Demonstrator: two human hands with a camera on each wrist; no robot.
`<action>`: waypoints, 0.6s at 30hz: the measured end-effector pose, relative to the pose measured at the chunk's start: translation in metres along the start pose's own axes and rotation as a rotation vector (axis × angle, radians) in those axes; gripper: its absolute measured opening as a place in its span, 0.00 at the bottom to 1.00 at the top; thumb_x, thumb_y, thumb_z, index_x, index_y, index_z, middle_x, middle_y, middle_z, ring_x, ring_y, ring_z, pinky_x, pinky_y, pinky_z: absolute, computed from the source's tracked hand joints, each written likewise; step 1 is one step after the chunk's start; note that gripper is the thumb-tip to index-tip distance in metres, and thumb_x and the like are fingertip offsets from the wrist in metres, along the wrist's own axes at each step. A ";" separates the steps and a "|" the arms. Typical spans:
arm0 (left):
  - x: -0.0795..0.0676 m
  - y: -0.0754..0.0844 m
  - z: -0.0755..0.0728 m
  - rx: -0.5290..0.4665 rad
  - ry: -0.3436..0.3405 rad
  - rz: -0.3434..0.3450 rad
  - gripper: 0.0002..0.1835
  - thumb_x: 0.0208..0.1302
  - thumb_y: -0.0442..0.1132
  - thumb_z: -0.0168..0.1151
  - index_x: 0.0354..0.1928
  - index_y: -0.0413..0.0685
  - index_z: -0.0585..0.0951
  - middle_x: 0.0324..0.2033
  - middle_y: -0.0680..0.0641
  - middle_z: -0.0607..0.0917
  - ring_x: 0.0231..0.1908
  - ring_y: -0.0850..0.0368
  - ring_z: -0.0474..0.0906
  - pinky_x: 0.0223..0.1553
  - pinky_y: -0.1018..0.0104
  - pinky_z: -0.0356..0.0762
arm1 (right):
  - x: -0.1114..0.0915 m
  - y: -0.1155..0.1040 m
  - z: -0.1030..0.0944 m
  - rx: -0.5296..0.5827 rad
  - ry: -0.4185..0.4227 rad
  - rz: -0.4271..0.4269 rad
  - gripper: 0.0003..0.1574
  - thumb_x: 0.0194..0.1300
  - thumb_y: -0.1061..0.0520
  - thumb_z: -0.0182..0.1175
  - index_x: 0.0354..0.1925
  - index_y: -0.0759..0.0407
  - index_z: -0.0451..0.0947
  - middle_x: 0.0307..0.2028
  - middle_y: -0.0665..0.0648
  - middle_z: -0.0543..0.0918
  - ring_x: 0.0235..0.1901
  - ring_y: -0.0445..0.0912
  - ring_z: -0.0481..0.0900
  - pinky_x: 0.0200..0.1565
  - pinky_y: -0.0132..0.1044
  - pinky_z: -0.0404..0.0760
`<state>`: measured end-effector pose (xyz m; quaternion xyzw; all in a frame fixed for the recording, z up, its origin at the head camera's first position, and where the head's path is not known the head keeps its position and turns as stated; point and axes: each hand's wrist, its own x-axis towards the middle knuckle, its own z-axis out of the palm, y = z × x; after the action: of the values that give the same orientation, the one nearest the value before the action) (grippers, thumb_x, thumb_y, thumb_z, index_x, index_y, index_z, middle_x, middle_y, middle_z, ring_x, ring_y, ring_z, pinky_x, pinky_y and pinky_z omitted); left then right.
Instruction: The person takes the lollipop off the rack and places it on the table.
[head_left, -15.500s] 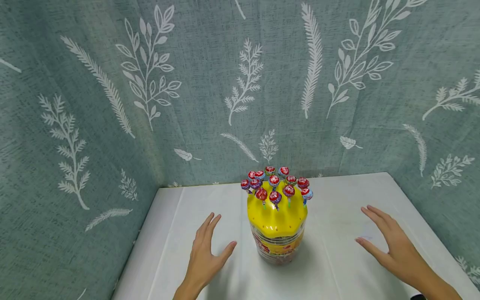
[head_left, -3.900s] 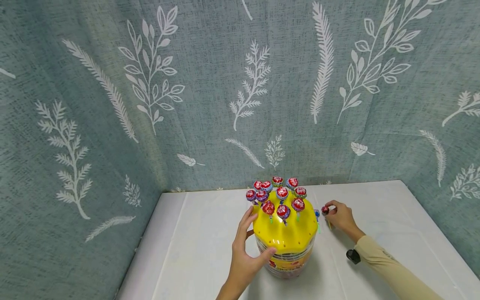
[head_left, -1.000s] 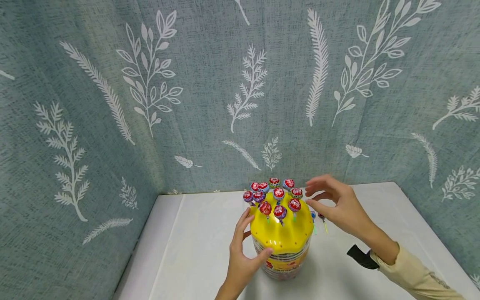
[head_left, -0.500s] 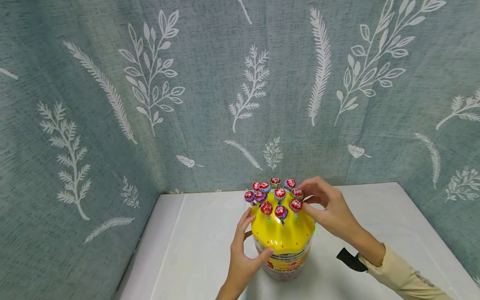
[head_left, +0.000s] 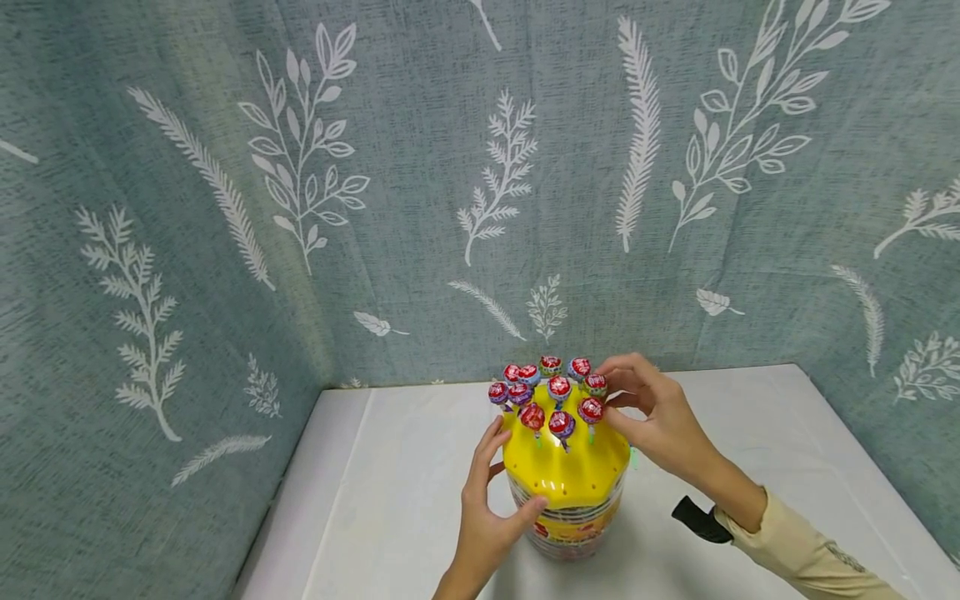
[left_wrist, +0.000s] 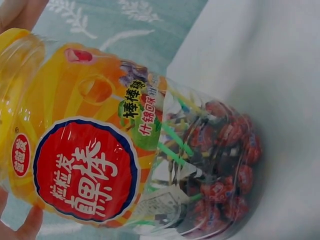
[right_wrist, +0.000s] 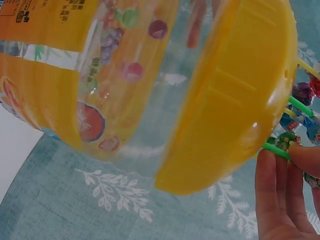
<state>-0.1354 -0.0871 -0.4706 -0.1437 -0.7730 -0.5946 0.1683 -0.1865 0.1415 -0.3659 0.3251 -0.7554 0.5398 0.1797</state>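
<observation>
A clear plastic lollipop jar (left_wrist: pixel 150 150) with a yellow domed lid (head_left: pixel 564 479) stands upright on the table. Several red-topped lollipops (head_left: pixel 561 423) stick up out of the lid's holes. My left hand (head_left: pixel 486 517) grips the lid's left side, thumb in front and fingers behind. At the right side, my right hand (head_left: pixel 652 408) pinches a green-wrapped lollipop (head_left: pixel 595 384) whose green stick (right_wrist: pixel 276 151) is still at the lid. More lollipops, heads down, fill the jar's bottom in the left wrist view.
A green lollipop stick (head_left: pixel 634 458) shows on the white table (head_left: pixel 405 483) just right of the jar, partly covered by my right hand. Behind and at both sides hangs a green leaf-patterned cloth (head_left: pixel 405 208). A black strap (head_left: pixel 701 521) is on my right wrist.
Two lollipops have gone from the lid's right side to the table since the oldest frame. My left hand came onto the lid. Lately my right hand moved left and closed on the green-wrapped lollipop.
</observation>
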 end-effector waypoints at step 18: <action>0.000 0.002 0.002 0.002 0.014 -0.027 0.38 0.53 0.46 0.70 0.66 0.64 0.65 0.70 0.56 0.58 0.66 0.54 0.60 0.52 0.54 0.72 | 0.000 0.002 -0.030 -0.092 0.050 0.088 0.31 0.53 0.73 0.65 0.55 0.59 0.70 0.40 0.56 0.81 0.35 0.42 0.79 0.37 0.29 0.80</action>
<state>-0.1342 -0.0846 -0.4694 -0.1290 -0.7742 -0.5971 0.1656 -0.1900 0.1698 -0.3567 0.2695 -0.7882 0.5199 0.1892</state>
